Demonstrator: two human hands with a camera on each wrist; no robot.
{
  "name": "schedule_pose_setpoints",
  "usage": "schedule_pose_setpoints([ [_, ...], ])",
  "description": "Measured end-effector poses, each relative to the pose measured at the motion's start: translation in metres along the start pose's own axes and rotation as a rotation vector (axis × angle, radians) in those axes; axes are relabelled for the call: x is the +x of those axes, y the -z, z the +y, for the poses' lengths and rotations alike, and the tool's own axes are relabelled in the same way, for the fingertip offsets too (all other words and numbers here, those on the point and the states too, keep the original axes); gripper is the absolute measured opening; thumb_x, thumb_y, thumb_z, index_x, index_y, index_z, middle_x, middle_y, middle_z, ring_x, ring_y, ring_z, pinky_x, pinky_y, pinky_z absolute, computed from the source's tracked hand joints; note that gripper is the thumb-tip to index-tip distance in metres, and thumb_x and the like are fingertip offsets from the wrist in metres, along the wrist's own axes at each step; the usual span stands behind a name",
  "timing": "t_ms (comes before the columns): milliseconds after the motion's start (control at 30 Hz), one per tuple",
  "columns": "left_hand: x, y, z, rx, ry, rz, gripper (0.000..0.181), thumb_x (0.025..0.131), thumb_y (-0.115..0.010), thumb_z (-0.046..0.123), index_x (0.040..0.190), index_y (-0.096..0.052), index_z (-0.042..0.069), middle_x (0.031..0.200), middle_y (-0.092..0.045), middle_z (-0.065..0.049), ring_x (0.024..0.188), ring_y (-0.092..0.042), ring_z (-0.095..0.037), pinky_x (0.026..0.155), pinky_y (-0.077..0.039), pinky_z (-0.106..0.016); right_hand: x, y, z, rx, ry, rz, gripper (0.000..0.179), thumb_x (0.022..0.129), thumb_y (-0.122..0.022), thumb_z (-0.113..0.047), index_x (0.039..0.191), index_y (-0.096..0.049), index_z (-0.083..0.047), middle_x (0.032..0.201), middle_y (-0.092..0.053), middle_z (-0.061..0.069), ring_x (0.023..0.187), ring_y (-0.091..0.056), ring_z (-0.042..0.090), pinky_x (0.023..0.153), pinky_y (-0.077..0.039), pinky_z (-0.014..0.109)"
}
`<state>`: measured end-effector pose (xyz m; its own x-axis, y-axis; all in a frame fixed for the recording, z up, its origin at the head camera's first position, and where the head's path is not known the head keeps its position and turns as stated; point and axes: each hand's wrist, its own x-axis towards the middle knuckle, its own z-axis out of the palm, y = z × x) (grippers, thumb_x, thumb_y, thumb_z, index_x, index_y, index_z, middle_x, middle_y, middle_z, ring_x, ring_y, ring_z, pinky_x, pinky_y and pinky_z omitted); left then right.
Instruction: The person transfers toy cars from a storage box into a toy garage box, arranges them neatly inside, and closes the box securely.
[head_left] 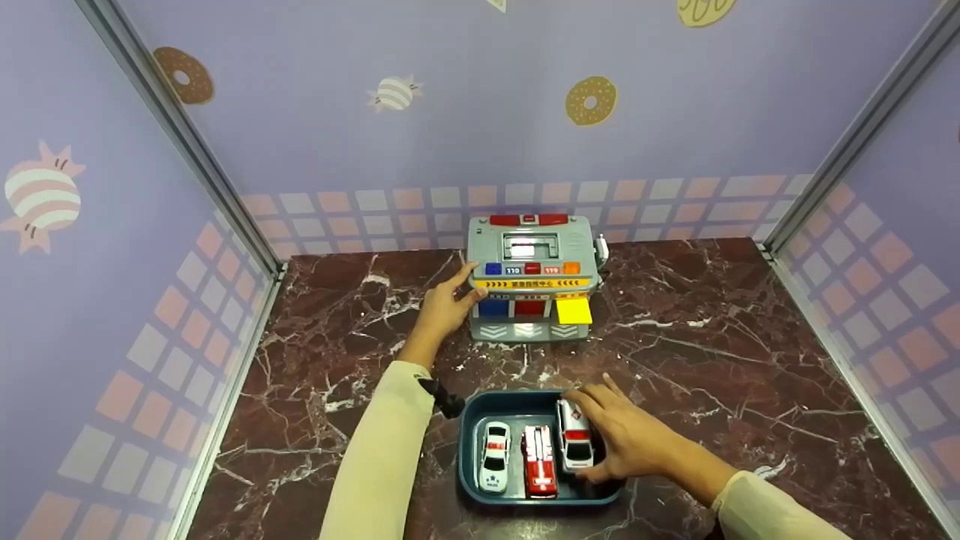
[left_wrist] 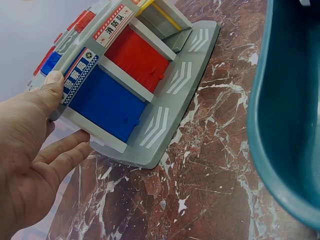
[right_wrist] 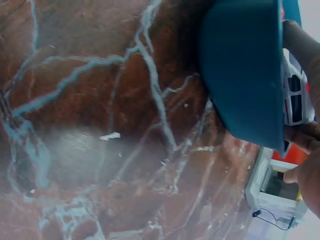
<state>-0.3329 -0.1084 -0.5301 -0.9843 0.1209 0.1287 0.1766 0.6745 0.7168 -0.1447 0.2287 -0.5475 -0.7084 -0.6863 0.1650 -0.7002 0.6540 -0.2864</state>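
Observation:
My left hand (head_left: pixel 444 306) rests against the left side of a grey toy emergency station (head_left: pixel 525 332), its thumb (left_wrist: pixel 53 85) on the front corner below the roof and its other fingers along the side wall. The station's blue door (left_wrist: pixel 107 105) and red door (left_wrist: pixel 137 57) are down; the yellow door (head_left: pixel 574 310) sticks out, raised. Over a dark teal tray (head_left: pixel 466 450), my right hand (head_left: pixel 630 435) pinches a white-and-red toy ambulance (head_left: pixel 576 436) end to end. A white toy police car (head_left: pixel 494 457) and a red toy fire truck (head_left: pixel 539 461) lie in the tray.
The tray stands in front of the station on a dark red marble-patterned tabletop (head_left: pixel 337 435). Purple printed panels (head_left: pixel 480 135) rise at the back and both sides. A white handset-like part (head_left: pixel 601 251) with a dark cord hangs on the station's right side.

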Motion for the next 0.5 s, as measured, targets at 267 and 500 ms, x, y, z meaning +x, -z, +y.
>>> schedule_pose_setpoints([
  [267,0.0,0.001,0.0,0.009,0.016,-0.011,0.068,0.103,-0.073,0.052,0.165,-0.054,0.032,0.16,-0.06,-0.021,0.145,-0.061,-0.05,0.124,-0.048,-0.062,0.004,0.014,0.004,0.024,0.011,0.048,0.12,0.064,-0.104,-0.057,0.16,-0.05,-0.008,0.14,-0.062,0.01,0.131,-0.065,0.024,0.131,-0.03,0.064],
  [500,0.012,-0.009,-0.023,-0.044,-0.025,-0.01,0.071,0.099,-0.07,0.066,0.164,-0.054,0.04,0.154,-0.065,-0.022,0.142,-0.064,-0.05,0.122,-0.049,-0.063,0.008,0.023,0.01,0.038,-0.011,0.046,0.12,0.066,-0.104,-0.055,0.162,-0.048,-0.01,0.144,-0.059,0.012,0.136,-0.064,0.033,0.13,-0.033,0.065],
])
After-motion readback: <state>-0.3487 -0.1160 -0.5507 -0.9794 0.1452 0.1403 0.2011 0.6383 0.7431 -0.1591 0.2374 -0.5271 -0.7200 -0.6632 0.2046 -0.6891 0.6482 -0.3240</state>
